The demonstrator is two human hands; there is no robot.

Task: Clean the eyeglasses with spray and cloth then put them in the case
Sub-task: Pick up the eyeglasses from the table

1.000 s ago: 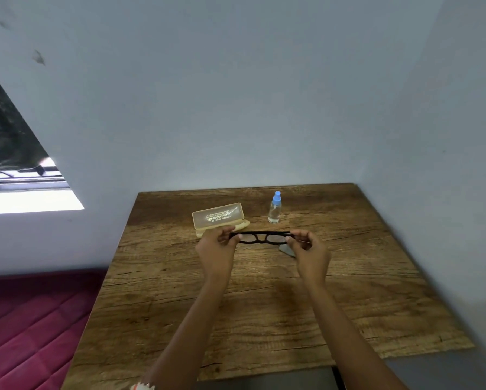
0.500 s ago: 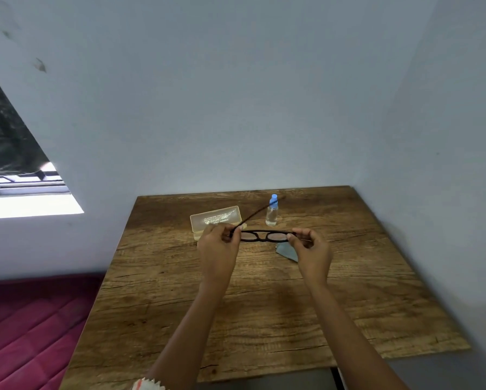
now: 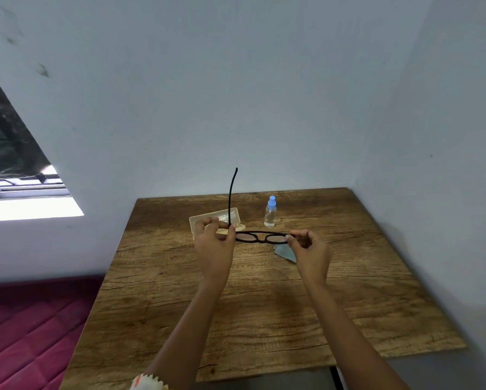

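- Wooden table (image 3: 264, 305) below, set into a wall corner.
- Left hand (image 3: 213, 246) pinching the left hinge end of the glasses (image 3: 261, 237); right hand (image 3: 310, 251) pinching the right end.
- Case (image 3: 222, 214) at the far side, just behind the left hand.
- Glasses held in the air over the table, long axis left to right, one temple sticking up beside the left fingers.
- Cloth (image 3: 287, 253) flat on the table, partly hidden under the right hand.
- Bottle (image 3: 270, 215) upright beyond the lenses, slightly nearer the right hand, so probably that hand's to fetch.
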